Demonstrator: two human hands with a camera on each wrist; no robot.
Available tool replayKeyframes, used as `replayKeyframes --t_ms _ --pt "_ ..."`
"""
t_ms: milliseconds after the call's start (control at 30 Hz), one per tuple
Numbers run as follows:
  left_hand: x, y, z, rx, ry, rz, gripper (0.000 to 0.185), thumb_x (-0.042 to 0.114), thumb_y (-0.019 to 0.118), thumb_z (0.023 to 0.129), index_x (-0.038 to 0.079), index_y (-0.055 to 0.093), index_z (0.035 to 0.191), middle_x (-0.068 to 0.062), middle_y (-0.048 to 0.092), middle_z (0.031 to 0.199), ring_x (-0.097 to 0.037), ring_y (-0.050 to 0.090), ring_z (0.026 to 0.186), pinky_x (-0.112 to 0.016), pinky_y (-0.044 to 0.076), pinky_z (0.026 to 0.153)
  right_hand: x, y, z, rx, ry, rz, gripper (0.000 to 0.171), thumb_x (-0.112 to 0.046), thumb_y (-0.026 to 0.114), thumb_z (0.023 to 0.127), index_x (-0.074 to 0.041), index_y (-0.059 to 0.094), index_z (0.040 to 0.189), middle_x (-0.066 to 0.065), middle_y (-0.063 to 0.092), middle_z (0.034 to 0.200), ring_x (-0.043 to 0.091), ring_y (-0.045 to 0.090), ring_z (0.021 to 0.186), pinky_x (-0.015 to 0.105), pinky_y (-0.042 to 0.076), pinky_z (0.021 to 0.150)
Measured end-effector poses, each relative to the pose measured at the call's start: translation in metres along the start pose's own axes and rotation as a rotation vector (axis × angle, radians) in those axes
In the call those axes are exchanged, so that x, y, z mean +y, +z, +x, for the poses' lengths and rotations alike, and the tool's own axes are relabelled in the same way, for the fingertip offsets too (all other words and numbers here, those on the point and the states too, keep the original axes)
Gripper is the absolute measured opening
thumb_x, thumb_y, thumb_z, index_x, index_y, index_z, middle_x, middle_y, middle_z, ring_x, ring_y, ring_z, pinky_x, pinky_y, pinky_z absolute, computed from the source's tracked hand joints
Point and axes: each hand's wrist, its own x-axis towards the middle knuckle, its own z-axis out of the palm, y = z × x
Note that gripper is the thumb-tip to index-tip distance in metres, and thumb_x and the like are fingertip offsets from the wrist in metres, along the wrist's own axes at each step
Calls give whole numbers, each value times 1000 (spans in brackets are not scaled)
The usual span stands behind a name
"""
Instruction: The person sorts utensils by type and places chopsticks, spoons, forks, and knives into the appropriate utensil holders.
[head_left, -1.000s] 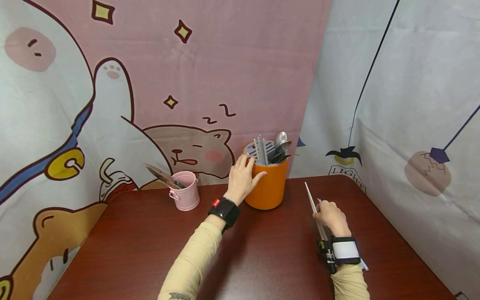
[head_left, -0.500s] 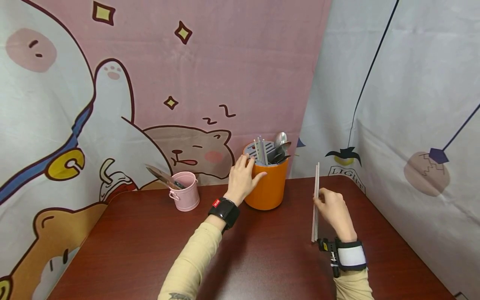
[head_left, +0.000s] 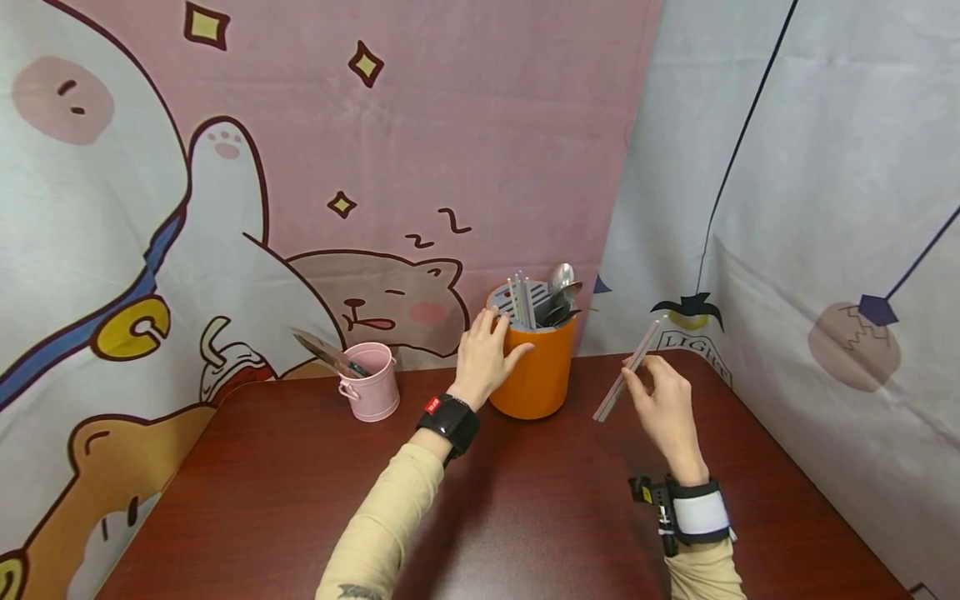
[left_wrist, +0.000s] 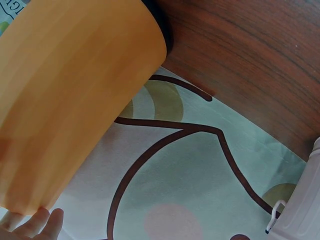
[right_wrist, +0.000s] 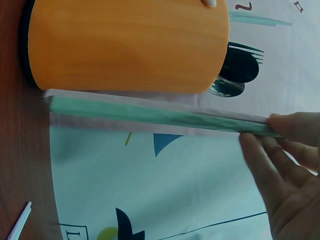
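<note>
My left hand (head_left: 482, 354) rests against the left side of an orange cutlery holder (head_left: 534, 379), fingers extended near its rim and thumb spread across the front. In the left wrist view, its fingertips (left_wrist: 52, 225) touch the holder's upper side. To the right of the holder, my right hand (head_left: 663, 408) pinches a pair of pale chopsticks (head_left: 628, 373) between thumb and fingers, toward their upper end. They slant above the table, lower ends leaning toward the holder. The right wrist view shows the chopsticks (right_wrist: 150, 114) passing alongside the holder.
Several chopsticks (head_left: 522, 302) and spoons (head_left: 562, 279) stand in the holder's slotted top. A pink bucket (head_left: 372, 387) with knives stands to the left. Another pale stick (right_wrist: 20, 220) lies on the brown table (head_left: 525, 508). A printed cloth (head_left: 525, 125) hangs behind.
My right hand has lifted the chopsticks from the table. They have swung from leaning left through upright to leaning right at the top, with lower ends nearer the holder. The left hand stays put.
</note>
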Motion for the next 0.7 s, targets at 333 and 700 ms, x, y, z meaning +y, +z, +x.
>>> replayKeyframes --t_ms 333,700 --pt "0 -2 0 5 2 0 64 61 56 86 11 54 126 -10 51 131 -28 48 129 -44 51 87 -15 -3 4 231 -91 158 13 6 67 82 6 67 96 19 67 89 -14 49 80 2 37 66" --pt "0 0 0 0 1 8 65 61 55 86 11 54 127 -10 51 132 -27 48 129 -43 51 88 -40 -4 4 469 -44 360 13 6 66 83 12 66 95 3 67 90 -2 61 86 6 49 72"
